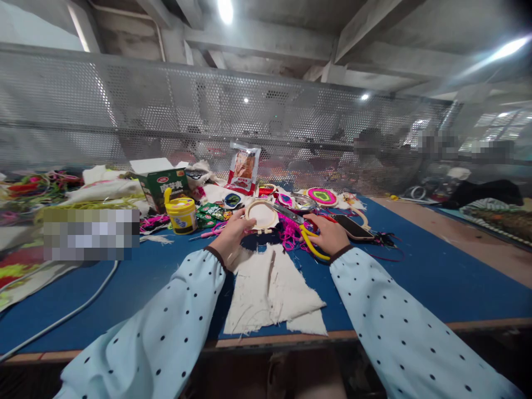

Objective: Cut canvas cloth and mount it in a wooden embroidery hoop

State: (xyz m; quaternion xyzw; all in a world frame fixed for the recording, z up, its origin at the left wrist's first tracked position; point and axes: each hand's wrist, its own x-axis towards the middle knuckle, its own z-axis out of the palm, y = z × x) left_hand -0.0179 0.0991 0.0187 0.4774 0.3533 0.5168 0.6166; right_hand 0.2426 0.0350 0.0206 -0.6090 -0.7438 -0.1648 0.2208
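Observation:
My left hand (231,237) grips the near rim of a round wooden embroidery hoop (261,215) that holds white cloth, just above the blue table (158,277). My right hand (329,235) is closed round the yellow handles of a pair of scissors (305,233), whose blades point left toward the hoop. Beneath both hands lie frayed pieces of cream cloth (272,291), reaching to the table's front edge. Pink yarn (290,235) lies in a tangle between the hoop and the scissors.
A yellow tub (181,215), a green carton (163,187), a snack bag (244,168) and green wrappers stand behind the hoop. A phone (353,226) lies right of my right hand. A finished colourful hoop (322,197) sits further back. A white cable (70,313) crosses the left side.

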